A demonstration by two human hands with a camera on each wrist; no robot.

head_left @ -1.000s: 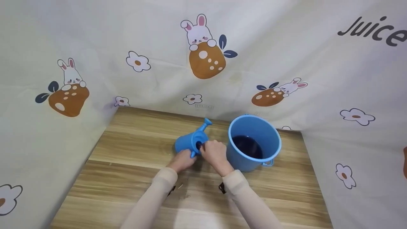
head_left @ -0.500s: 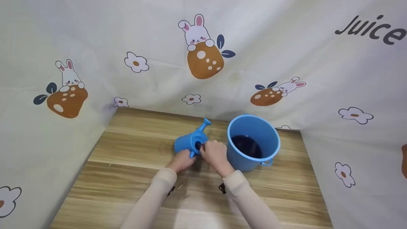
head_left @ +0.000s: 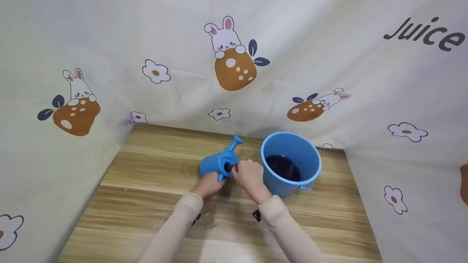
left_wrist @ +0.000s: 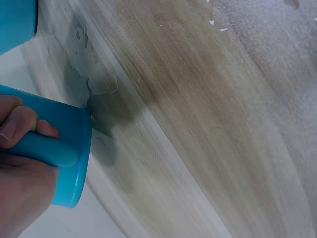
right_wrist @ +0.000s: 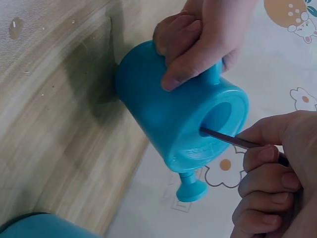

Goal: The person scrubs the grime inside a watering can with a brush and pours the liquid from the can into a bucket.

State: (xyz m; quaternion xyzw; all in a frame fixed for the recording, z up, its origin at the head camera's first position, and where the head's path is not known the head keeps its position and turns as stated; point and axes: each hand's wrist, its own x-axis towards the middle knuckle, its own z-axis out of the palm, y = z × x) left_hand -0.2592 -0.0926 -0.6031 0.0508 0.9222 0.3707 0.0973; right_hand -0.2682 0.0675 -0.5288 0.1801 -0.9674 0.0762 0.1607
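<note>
A blue watering can (head_left: 209,165) stands tilted on the wooden surface, its mouth turned toward the right hand. The left hand (head_left: 209,185) grips its handle, fingers curled around it, clearly seen in the right wrist view. Pinched in the right hand (right_wrist: 277,183) is a thin dark rod (right_wrist: 228,138), whose far end goes into the can's opening and is hidden inside. The can's spout (right_wrist: 190,188) points away from the person. Close to the right hand stands a larger blue bucket (head_left: 270,182) with dark liquid (head_left: 283,168) in it.
Wet patches (left_wrist: 101,89) and small white bits (left_wrist: 212,22) lie on the wooden surface (head_left: 146,157). A pale cloth (head_left: 175,98) printed with rabbits and flowers rises along the back and both sides. The bucket's handle lug (head_left: 307,186) sticks out at its right.
The right hand has shifted slightly to the right, away from the can's mouth. The left hand and the watering can stay in place; the head view drifts a little.
</note>
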